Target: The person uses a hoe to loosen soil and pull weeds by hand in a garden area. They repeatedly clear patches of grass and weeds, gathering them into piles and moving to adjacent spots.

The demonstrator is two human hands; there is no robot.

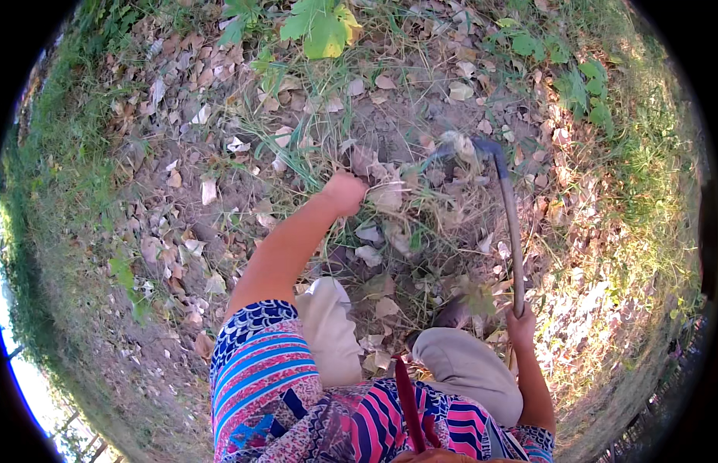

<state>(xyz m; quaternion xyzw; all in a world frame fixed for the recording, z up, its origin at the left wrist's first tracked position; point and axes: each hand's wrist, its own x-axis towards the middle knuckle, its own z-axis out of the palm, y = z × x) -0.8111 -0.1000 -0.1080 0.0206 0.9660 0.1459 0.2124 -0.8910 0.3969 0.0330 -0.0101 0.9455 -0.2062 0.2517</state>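
Observation:
My left hand (344,194) is closed in a fist low over the soil, with a tuft of grass and dry leaves (385,182) at its fingers. In my right hand (521,327) is the lower end of the long wooden handle (514,243) of a hooked tool, a hoe or a sickle. Its dark metal neck (493,149) bends left near the ground. A pale clump of dry grass (460,146) hangs at the metal head, and the blade itself is blurred and partly hidden. Green grass blades (295,156) lie left of my left hand.
Dry fallen leaves (367,254) litter the soil all around. Broad-leaved green plants (321,26) grow ahead and at the right (593,95). Sunlit grass (642,202) borders the right side. My bent knees (469,364) and a dark shoe (451,312) are close below the tool.

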